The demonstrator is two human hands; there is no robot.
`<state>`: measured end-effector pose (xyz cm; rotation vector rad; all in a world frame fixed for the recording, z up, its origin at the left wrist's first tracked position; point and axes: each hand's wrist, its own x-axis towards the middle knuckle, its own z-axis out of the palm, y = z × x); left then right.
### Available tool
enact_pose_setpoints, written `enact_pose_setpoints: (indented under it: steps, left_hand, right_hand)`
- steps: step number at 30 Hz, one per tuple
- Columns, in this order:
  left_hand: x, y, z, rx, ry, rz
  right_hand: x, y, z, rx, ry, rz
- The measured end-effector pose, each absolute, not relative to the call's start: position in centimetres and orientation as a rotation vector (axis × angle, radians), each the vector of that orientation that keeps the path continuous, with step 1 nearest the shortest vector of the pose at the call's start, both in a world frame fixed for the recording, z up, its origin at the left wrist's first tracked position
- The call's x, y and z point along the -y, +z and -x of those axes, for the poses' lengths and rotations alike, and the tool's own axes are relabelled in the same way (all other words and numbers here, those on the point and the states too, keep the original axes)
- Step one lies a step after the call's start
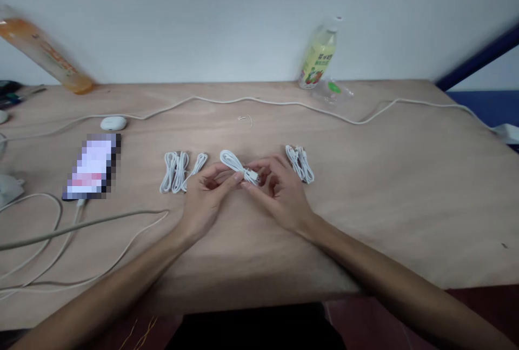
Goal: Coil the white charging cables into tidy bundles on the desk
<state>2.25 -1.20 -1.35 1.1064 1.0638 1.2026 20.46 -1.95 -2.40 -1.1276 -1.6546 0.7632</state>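
A coiled white USB cable (232,160) is held between my two hands above the middle of the wooden table. My left hand (206,193) pinches it from the left, thumb on the bundle. My right hand (281,190) has thumb and fingers closed round its right end, near the white plug. Several coiled white cables (174,171) lie side by side just left of my left hand, one partly behind it. Past my right hand's fingers lie more coiled white cables (300,164). Parts of the held cable are hidden by my fingers.
A phone (91,169), plugged in, lies at left below a white earbud case (113,123). Loose cords (52,242) cross the left side. One long white cord (279,103) runs along the back. An orange bottle (48,55) and a yellow-green bottle (318,58) stand by the wall.
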Motion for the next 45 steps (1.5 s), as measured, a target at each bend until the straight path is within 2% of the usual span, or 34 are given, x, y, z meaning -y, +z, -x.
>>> enact_pose_setpoints:
  steps: [18, 22, 29, 36, 40, 45]
  left_hand:
    - [0.7, -1.8, -1.9, -0.988, 1.185, -0.997]
    - [0.8, -1.8, -2.0, -0.988, 1.174, -0.956]
    - [1.5, -1.0, -2.2, -0.971, 0.992, -0.988]
    - [2.0, -1.7, -2.5, -0.779, 0.895, -0.878]
    - [2.0, -1.7, -2.5, -0.761, 0.847, -0.905]
    - [2.1, -1.7, -2.3, -0.786, 0.822, -0.968]
  right_hand:
    - [1.5, -2.3, -20.4, 1.811, 0.516, 1.208]
    - [1.5, -2.1, -20.5, 1.712, 0.749, 1.213]
    - [0.1, -2.1, -21.0, 1.164, 1.321, 1.075]
    - [0.5, -2.1, -20.8, 1.177, 1.657, 1.017]
    - [0.5, -1.1, -21.8, 1.167, 1.566, 1.072]
    - [0.1, 1.5, -26.1, 1.293, 1.127, 1.343]
